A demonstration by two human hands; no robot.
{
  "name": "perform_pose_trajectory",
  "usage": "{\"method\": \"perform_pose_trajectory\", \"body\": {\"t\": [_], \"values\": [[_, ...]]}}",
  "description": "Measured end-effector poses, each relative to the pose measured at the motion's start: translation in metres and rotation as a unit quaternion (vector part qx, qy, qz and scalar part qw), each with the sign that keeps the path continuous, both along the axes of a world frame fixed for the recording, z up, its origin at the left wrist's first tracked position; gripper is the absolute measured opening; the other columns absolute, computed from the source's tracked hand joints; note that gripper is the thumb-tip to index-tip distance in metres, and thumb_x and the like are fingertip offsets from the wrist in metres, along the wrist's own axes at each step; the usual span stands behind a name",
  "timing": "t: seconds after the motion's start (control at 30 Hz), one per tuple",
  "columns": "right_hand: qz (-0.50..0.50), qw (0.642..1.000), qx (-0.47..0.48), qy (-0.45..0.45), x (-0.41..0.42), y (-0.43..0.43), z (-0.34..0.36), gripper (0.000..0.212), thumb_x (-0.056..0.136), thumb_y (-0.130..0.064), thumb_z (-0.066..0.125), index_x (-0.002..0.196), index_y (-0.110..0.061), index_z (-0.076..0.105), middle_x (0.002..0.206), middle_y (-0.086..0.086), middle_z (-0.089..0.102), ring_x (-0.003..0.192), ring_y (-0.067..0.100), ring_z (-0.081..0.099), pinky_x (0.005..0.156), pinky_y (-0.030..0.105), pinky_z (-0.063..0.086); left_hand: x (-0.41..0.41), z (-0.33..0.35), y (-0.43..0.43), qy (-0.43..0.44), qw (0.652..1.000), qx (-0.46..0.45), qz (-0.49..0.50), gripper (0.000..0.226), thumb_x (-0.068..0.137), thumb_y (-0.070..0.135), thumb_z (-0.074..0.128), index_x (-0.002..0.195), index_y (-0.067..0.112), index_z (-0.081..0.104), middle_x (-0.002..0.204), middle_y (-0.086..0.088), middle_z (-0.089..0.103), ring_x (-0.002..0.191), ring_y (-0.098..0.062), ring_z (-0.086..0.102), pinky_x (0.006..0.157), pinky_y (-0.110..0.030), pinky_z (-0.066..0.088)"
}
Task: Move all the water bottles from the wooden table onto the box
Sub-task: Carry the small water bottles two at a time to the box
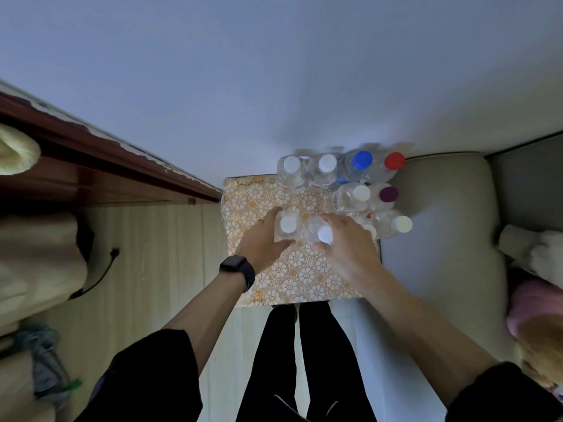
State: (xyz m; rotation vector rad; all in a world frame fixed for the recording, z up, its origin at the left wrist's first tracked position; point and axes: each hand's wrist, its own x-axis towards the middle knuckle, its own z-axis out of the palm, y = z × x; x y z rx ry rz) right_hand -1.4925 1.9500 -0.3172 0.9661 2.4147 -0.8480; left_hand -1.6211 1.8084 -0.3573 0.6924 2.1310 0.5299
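Box with the gold floral cover carries a crowded cluster of bottles at its far right. Left hand and right hand each clasp a white-capped bottle above it; setting down carelessly could topple neighbours.

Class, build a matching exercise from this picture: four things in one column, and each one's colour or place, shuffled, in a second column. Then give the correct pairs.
Column 1
1. blue-capped bottle
2. red-capped bottle
3. purple-capped bottle
4. watch

Column 2
A. on the left wrist
B. back row, far right
C. just in front of the red cap
D. back row, between a white cap and the red cap

Pairs: 1-D, 2-B, 3-C, 4-A
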Motion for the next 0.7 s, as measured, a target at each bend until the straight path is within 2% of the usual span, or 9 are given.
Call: {"method": "perform_pose_trajectory", "body": {"t": [0.13, 0.23, 0.3, 0.37, 0.43, 0.6, 0.7], "values": [[0.033, 0.999, 0.038, -0.009, -0.033, 0.024, 0.000, 0.060, 0.088, -0.036, 0.074, 0.139, -0.018, 0.048, 0.127, 0.010, 0.061, 0.112, 0.028, 0.063, 0.092, 0.042, 0.052, -0.015, -0.001, 0.034, -0.005, 0.999, 0.032, 0.020, 0.071, 0.085, 0.024, 0.077, 0.143, 0.017, 0.037, 0.112, -0.004, 0.071, 0.096, -0.025, 0.068, 0.079, -0.033, 0.053], [0.041, 0.997, 0.058, -0.011, -0.044, 0.036, 0.001, 0.062, 0.086, -0.032, 0.076, 0.140, -0.018, 0.049, 0.135, 0.012, 0.049, 0.107, 0.032, 0.065, 0.090, 0.043, 0.053, -0.019, -0.003, 0.044, -0.006, 0.998, 0.029, 0.050, 0.073, 0.083, 0.025, 0.079, 0.142, 0.016, 0.036, 0.111, -0.004, 0.071, 0.095, -0.024, 0.068, 0.079, -0.035, 0.055], [0.054, 0.996, 0.071, -0.021, -0.049, 0.040, 0.001, 0.060, 0.087, -0.030, 0.076, 0.139, -0.016, 0.049, 0.135, 0.013, 0.045, 0.103, 0.033, 0.067, 0.086, 0.043, 0.055, -0.018, -0.004, 0.044, -0.015, 0.996, 0.036, 0.086, 0.078, 0.080, 0.026, 0.082, 0.141, 0.016, 0.035, 0.119, -0.003, 0.069, 0.099, -0.024, 0.068, 0.080, -0.035, 0.056], [0.066, 0.994, 0.083, -0.029, -0.053, 0.040, 0.000, 0.057, 0.090, -0.027, 0.073, 0.139, -0.014, 0.047, 0.133, 0.013, 0.047, 0.101, 0.034, 0.067, 0.083, 0.042, 0.056, -0.016, -0.005, 0.044, -0.032, 0.989, 0.054, 0.136, 0.080, 0.076, 0.025, 0.085, 0.138, 0.017, 0.034, 0.129, -0.001, 0.065, 0.100, -0.022, 0.068, 0.076, -0.029, 0.053], [0.078, 0.992, 0.099, -0.028, -0.055, 0.038, -0.002, 0.053, 0.092, -0.019, 0.071, 0.137, -0.011, 0.045, 0.132, 0.013, 0.050, 0.100, 0.034, 0.067, 0.080, 0.041, 0.056, -0.016, -0.004, 0.047, -0.031, 0.989, 0.048, 0.137, 0.074, 0.077, 0.025, 0.084, 0.132, 0.016, 0.037, 0.124, 0.001, 0.066, 0.094, -0.020, 0.067, 0.070, -0.025, 0.049], [0.065, 0.992, 0.107, -0.018, -0.049, 0.033, -0.009, 0.050, 0.093, -0.020, 0.068, 0.136, -0.007, 0.045, 0.135, 0.012, 0.050, 0.100, 0.036, 0.067, 0.079, 0.043, 0.055, -0.017, -0.005, 0.049, -0.019, 0.992, 0.042, 0.122, 0.068, 0.079, 0.021, 0.082, 0.131, 0.013, 0.039, 0.112, 0.004, 0.066, 0.085, -0.014, 0.060, 0.070, -0.028, 0.048], [0.055, 0.993, 0.105, -0.011, -0.047, 0.032, -0.011, 0.050, 0.094, -0.021, 0.068, 0.136, -0.007, 0.044, 0.136, 0.012, 0.050, 0.101, 0.038, 0.067, 0.078, 0.046, 0.055, -0.015, -0.010, 0.045, -0.006, 0.991, 0.039, 0.127, 0.062, 0.083, 0.016, 0.077, 0.130, 0.013, 0.038, 0.111, -0.004, 0.070, 0.089, -0.022, 0.068, 0.070, -0.036, 0.058]]}}
